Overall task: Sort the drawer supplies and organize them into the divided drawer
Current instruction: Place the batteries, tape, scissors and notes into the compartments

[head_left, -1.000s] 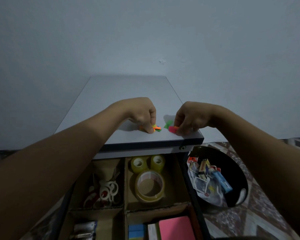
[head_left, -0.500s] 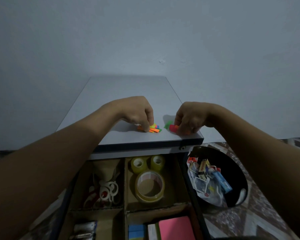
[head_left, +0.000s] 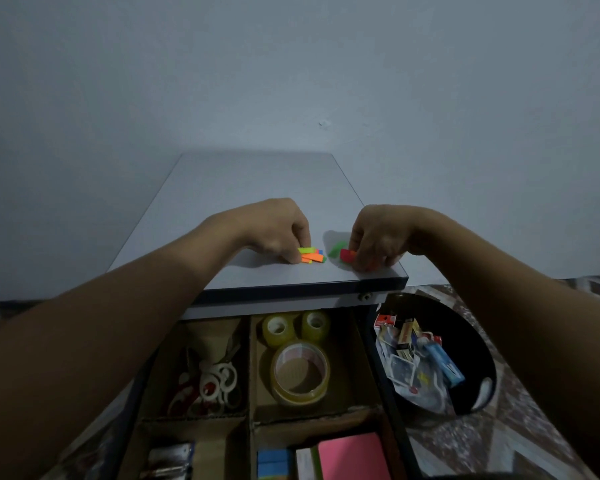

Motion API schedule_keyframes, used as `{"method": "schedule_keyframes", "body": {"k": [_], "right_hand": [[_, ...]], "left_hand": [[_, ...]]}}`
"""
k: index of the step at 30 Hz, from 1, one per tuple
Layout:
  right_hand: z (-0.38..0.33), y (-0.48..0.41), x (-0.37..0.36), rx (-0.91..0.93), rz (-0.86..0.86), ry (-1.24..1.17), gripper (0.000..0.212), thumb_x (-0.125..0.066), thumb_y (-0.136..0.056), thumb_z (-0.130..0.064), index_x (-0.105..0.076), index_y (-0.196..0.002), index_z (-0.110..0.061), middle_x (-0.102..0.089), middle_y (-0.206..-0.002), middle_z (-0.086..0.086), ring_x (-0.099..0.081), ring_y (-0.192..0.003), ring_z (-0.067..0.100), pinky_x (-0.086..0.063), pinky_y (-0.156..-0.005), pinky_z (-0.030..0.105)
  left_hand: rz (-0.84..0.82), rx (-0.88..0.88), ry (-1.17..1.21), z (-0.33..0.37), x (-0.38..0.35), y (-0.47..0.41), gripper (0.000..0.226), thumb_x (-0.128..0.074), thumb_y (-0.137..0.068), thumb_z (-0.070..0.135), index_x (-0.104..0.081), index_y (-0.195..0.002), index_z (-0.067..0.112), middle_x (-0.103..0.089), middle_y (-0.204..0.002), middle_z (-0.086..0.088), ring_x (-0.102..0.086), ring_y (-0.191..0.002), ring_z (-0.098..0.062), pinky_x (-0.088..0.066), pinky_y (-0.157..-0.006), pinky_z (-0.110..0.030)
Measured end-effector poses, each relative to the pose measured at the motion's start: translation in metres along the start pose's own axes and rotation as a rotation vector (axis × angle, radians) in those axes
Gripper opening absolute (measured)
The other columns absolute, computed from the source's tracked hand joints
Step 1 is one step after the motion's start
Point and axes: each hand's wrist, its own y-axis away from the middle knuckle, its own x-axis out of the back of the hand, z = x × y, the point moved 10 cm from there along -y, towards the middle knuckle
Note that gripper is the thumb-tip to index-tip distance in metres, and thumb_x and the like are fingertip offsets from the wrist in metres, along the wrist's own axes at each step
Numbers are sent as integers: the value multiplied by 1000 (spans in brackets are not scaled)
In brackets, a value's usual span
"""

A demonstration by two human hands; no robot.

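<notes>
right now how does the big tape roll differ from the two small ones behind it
The big tape roll is much wider than the left small roll or the right small roll. The big roll's core rim looks pinkish, the small rolls' pale. The big roll sits nearer the camera, the small rolls behind. All are yellowish tape in one compartment.

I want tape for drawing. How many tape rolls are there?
3, in one drawer compartment: two small rolls at its back, one big roll in front. More could be hidden.

A modest home work corner: a small grey cabinet against a bare wall, patterned floor tiles, an open drawer holding tape rolls and scissors.
</notes>
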Motion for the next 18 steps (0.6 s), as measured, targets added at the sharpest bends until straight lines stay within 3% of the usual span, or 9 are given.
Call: {"method": "schedule_keyframes", "body": {"k": [8,11,15,18], "right_hand": [[-4,5,-3,18,-9,34,20,-76,-83,-16,-75,-100,-6,-66,-97,12,-67,-86,29,-59,-61,29],[-6,6,-1,20,6,46,22,-77,-81,-14,-74,-101,-5,-64,-86,9,-64,-76,25,-53,-51,25],[-4,5,-1,14,4,42,16,-78,-80,-12,-74,-94,-5,-62,-74,8,-61,-63,23,-52,-50,25],[-5,4,-2,41,-4,73,8,-76,-82,-14,-71,-86,-9,-63,-80,9,-64,-70,26,-56,-54,27]], "left_hand": [[-26,-16,-75,11,-2,2,15,-75,-80,13,-70,-89,24,-65,-83,10,-56,-69,-3,-38,-57,-20],[-79,-18,-9,14,-8,0,16,-76,-79,9,-69,-86,22,-67,-76,9,-59,-63,-3,-40,-56,-16],[-104,5,12,14,-10,-2,18,-77,-80,11,-70,-94,19,-67,-78,9,-60,-66,-5,-44,-62,-20],[-123,22,25,12,-12,-1,14,-76,-82,10,-71,-93,17,-67,-78,7,-61,-67,-5,-44,-61,-19]]}}
